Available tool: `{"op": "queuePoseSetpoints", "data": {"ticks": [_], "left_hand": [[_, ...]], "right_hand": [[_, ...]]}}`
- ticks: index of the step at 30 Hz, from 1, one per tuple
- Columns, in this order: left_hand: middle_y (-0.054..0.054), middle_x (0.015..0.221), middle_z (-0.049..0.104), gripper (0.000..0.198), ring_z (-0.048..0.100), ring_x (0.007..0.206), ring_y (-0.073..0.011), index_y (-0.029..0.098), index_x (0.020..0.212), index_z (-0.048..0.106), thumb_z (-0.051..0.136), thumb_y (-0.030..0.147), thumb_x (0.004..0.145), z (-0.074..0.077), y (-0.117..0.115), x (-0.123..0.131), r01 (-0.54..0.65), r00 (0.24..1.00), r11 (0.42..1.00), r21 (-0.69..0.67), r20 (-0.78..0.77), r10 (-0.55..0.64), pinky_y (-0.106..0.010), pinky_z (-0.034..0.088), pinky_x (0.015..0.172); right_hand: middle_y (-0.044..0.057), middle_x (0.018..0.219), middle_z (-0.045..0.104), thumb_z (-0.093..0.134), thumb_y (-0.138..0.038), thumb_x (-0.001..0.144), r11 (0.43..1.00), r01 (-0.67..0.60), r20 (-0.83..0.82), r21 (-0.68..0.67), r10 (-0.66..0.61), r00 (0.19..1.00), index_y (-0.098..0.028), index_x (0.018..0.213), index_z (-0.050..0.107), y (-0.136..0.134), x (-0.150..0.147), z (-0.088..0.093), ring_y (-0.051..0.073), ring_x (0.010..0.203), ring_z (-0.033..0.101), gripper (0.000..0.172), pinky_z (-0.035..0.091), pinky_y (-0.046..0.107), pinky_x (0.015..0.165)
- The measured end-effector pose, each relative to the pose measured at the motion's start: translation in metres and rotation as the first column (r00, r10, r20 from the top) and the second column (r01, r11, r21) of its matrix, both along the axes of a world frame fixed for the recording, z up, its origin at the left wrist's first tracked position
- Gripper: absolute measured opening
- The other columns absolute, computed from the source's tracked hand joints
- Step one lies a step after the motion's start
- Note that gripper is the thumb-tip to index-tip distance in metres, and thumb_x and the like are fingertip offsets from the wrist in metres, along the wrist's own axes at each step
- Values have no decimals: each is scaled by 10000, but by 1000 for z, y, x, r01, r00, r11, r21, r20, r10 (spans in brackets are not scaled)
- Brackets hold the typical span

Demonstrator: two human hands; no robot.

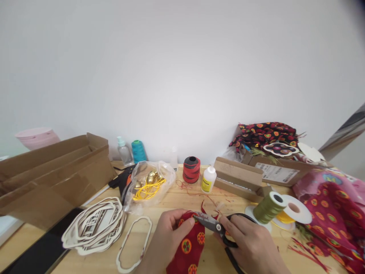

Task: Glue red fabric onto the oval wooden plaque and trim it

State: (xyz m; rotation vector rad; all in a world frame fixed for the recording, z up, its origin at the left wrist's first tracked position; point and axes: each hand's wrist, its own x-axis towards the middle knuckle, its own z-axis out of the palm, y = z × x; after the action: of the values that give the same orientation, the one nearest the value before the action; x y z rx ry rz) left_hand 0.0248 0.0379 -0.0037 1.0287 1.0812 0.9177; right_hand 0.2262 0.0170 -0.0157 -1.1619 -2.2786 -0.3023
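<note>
My left hand [168,232] pinches a red fabric piece [189,247] with orange flower prints, thumb pressed on its top edge. My right hand [251,243] grips black-handled scissors [216,226], their blades pointing left and touching the top of the fabric near my left thumb. Both hands rest low over the wooden table [171,201], near its front edge.
White wooden cut-out frames [97,226] lie left. A plastic bag with gold bells and yellow cord [148,184], a red thread spool [191,169], a glue bottle [208,179], an olive spool [269,207], cardboard boxes [54,171] and patterned fabric [327,213] surround the hands.
</note>
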Motion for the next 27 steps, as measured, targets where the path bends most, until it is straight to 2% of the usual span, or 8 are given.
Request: {"op": "queuePoseSetpoints", "data": {"ticks": [9, 14, 19, 22, 24, 27], "left_hand": [[-42, 655, 693, 224, 597, 643, -189, 123, 748, 693, 614, 323, 687, 0, 1, -2, 18, 991, 996, 92, -134, -5, -255, 428, 578], [-27, 623, 655, 218, 559, 604, -166, 122, 713, 676, 587, 321, 709, 0, 1, -3, 67, 980, 990, 120, -195, -43, -236, 400, 547], [4, 560, 597, 209, 508, 555, -143, 124, 663, 655, 560, 300, 722, 6, 1, -4, 135, 957, 978, 157, -277, -88, -224, 359, 508], [0, 562, 601, 203, 509, 560, -145, 129, 644, 650, 553, 285, 730, 11, 2, -5, 150, 933, 970, 192, -352, -75, -226, 364, 515], [-23, 629, 645, 200, 541, 612, -162, 131, 702, 671, 546, 282, 742, 13, 2, -6, 147, 925, 966, 213, -376, -58, -235, 392, 554], [-56, 735, 689, 223, 581, 682, -187, 133, 810, 682, 545, 300, 755, 12, 3, -8, 123, 941, 971, 203, -336, -49, -249, 426, 589]], "right_hand": [[26, 592, 571, 430, -127, 788, 1000, -8, 1, -11, 8, 1000, -142, 910, 599, -1, 2, 1, 168, 486, 517, 210, 350, 257, 412], [20, 587, 554, 422, -139, 796, 999, -11, 45, -45, 13, 999, -149, 913, 591, -1, 4, 5, 162, 484, 509, 206, 352, 257, 422], [29, 605, 570, 400, -93, 746, 999, -4, 84, -48, 8, 996, -155, 898, 585, -2, 6, 6, 174, 517, 531, 247, 365, 261, 442], [21, 586, 565, 417, -106, 752, 999, 4, 62, -34, -2, 998, -166, 884, 599, -2, 5, 5, 168, 493, 525, 233, 350, 255, 425], [7, 585, 568, 476, -146, 759, 997, 22, -2, -80, -22, 1000, -190, 885, 608, -1, 4, 5, 156, 469, 521, 187, 342, 243, 408], [-16, 611, 581, 627, -234, 711, 963, 40, -114, -268, -73, 991, -227, 912, 610, 1, 3, 7, 142, 467, 529, 202, 368, 224, 413]]}}
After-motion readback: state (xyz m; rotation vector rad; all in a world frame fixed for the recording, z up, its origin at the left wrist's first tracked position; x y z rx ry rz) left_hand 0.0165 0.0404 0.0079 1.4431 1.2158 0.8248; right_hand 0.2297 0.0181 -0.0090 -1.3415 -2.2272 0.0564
